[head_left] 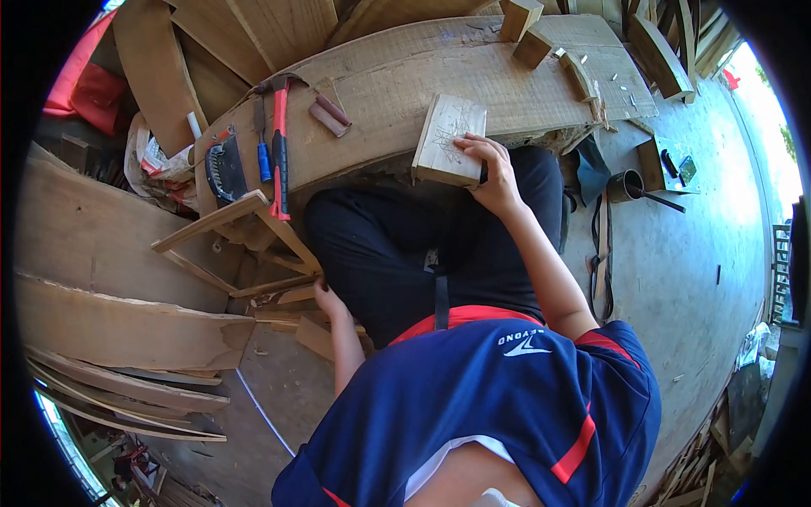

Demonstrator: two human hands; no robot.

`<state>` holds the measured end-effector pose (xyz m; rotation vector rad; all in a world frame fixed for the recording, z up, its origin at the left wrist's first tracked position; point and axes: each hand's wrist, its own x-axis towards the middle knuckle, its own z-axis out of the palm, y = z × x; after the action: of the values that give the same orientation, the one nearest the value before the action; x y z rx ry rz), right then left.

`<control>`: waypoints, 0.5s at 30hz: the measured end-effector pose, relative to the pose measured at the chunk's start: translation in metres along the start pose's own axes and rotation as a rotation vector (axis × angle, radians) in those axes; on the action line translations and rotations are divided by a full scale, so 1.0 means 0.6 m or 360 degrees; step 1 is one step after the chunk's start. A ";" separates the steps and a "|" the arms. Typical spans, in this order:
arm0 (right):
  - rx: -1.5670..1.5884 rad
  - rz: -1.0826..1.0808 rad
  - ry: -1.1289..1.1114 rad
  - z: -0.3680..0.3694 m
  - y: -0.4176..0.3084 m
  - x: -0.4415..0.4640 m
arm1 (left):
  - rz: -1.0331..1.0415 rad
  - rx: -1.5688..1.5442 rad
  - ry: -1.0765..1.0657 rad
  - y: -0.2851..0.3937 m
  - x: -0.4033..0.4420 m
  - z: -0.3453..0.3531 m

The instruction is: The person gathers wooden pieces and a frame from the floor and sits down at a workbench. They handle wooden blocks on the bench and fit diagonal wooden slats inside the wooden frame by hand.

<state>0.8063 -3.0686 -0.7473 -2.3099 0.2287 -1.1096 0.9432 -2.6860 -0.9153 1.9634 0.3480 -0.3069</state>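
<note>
My right hand (492, 167) is at the near right corner of a pale wooden block (435, 158). Its fingers lie over the top and the thumb is by the near side. Thin nails (448, 135) are scattered on the block, by the fingertips. The block juts past the bench's near edge, above my lap. Low on the left, my left hand (328, 297) is closed at the corner of a slim wooden frame (287, 239), with its fingertips partly hidden. That frame stands tilted between my knee and the bench.
On the wooden bench (380, 84) lie a hammer (280, 144), a blue-handled chisel (263, 152), a reddish-brown piece (329, 115) and small wood blocks (532, 48). A stiff brush (225, 166) is at its left end. Boards (127, 325) crowd the left. A dark pot (626, 186) stands right.
</note>
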 end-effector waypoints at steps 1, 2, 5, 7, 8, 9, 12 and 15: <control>0.0067 0.0045 0.0037 0.002 0.000 0.000 | 0.0301 0.0237 0.0076 0.080 -0.022 0.002; 0.0069 0.0043 0.0036 0.001 -0.003 0.002 | 0.0452 -0.0062 0.0013 0.145 -0.041 0.009; -0.0020 0.0092 -0.0029 -0.001 -0.013 0.006 | 0.0869 -0.0619 -0.0387 0.321 -0.109 0.044; -0.0121 0.0065 -0.0128 0.006 -0.010 0.004 | 0.1272 -0.0373 -0.0688 0.399 -0.146 0.082; -0.0117 0.0063 -0.0121 0.009 -0.011 0.002 | 0.1525 -0.0188 -0.0831 0.436 -0.166 0.101; -0.0231 0.0010 -0.0197 0.012 -0.013 0.001 | 0.1642 -0.0118 -0.0996 0.469 -0.192 0.120; -0.0323 -0.0044 -0.0212 0.027 -0.019 -0.003 | 0.1696 0.0348 -0.1176 0.476 -0.206 0.188; -0.0219 0.0008 -0.0185 0.026 -0.022 0.001 | 0.1955 0.0559 -0.0955 0.458 -0.201 0.223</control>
<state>0.8173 -3.0514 -0.7476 -2.4845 0.2736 -0.9808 0.9278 -2.9280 -0.6933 1.9347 -1.3282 -0.1214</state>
